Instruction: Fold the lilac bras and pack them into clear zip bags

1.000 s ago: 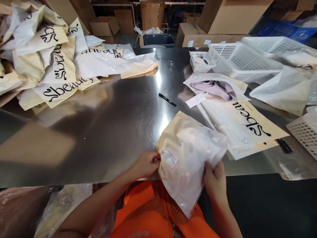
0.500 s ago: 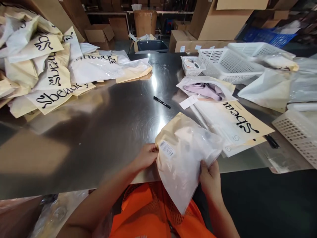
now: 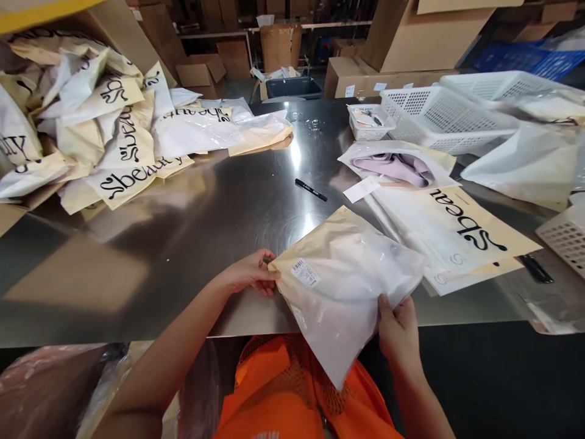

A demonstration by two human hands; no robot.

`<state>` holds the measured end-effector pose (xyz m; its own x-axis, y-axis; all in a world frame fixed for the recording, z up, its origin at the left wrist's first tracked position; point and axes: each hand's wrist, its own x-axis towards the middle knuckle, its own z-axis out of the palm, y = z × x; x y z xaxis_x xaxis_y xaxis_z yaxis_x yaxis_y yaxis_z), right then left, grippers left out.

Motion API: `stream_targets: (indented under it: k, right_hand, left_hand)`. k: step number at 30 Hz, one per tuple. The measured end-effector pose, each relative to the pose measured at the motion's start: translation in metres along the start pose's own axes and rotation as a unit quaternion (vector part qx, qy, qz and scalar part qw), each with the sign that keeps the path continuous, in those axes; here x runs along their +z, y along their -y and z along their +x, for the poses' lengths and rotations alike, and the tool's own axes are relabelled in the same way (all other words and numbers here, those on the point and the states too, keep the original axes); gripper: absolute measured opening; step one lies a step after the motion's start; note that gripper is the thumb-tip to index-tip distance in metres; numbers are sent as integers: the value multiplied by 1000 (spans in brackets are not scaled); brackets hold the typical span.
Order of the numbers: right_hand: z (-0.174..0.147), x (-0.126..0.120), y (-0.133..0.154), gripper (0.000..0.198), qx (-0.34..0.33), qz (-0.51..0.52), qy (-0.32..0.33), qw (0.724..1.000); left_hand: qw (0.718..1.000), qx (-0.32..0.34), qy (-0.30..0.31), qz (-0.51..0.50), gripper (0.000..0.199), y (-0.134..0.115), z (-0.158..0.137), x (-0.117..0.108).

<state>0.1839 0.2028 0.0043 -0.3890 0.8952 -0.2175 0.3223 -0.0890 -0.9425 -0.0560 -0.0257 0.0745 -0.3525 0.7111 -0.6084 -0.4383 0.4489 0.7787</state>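
A frosted plastic garment bag (image 3: 347, 286) with a cream back and a white barcode label (image 3: 304, 273) is held slanted over the table's front edge. At its left corner, my left hand (image 3: 251, 274) pinches the bag between thumb and curled fingers. My right hand (image 3: 400, 326) grips the lower right edge, thumb on top and fingers underneath. Soft, pale contents show faintly through the plastic. Just right of it lie flat stacked bags (image 3: 457, 231) with black lettering, under an open bag of folded lilac cloth (image 3: 388, 166).
On the metal table (image 3: 219, 225) lies a black marker (image 3: 311, 189). Filled bags (image 3: 132, 128) are heaped at the left. White baskets (image 3: 450, 119) stand at the back right, beside a small basket (image 3: 371, 122). Cardboard boxes (image 3: 429, 36) are stacked behind.
My left hand has moved slightly left and its fingers have loosened a little. The bag is now spread flatter and wider. My view has turned slightly left.
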Motion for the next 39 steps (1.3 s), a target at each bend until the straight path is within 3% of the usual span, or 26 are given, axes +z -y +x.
stream_targets:
  k: [3,7,11,15,20,24,28,30,32,34,35,37,39]
  right_hand:
    - [-2,0,7,58,4,-7,-2,1000]
    - [-5,2,10,58,9,-24,-12,1000]
    - [-2,1,1,58,-3,-13,-8,1000]
    - [-3,3,0,59,-2,46,5,999]
    - [-18,21,20,63,48,98,68,992]
    - [-31,34,33,64,50,113,97,988]
    - [-29,32,36,58,89,156,125,976]
    - [-21,25,36,51,133,205,115,963]
    - [-12,17,36,50,160,248,103,950]
    - [-5,11,36,51,163,263,113,944]
    - [-3,10,36,51,158,264,126,943]
    - [0,14,38,52,143,266,144,942]
    - [1,23,41,59,123,272,137,945]
  left_hand:
    - [998,24,-15,51,64,-1,-7,-8]
    - [993,26,-48,101,42,4,-8,-10]
    - [985,45,-91,142,39,12,-8,-1]
    - [977,86,-144,132,33,9,-18,-15]
    - [972,103,-202,64,31,1,-12,-45]
    - [969,73,-233,24,31,4,7,-39]
    - [954,75,-282,67,39,2,13,-34]
    - [933,91,-329,113,51,-7,13,-43]
    - [893,106,-397,182,70,-21,11,-49]
    - [828,142,-461,288,76,-33,6,-40]
    - [791,166,-466,361,70,-36,4,-28]
    - [720,208,-391,534,44,-32,-2,13]
    - [664,209,-227,681,35,-19,-4,61]
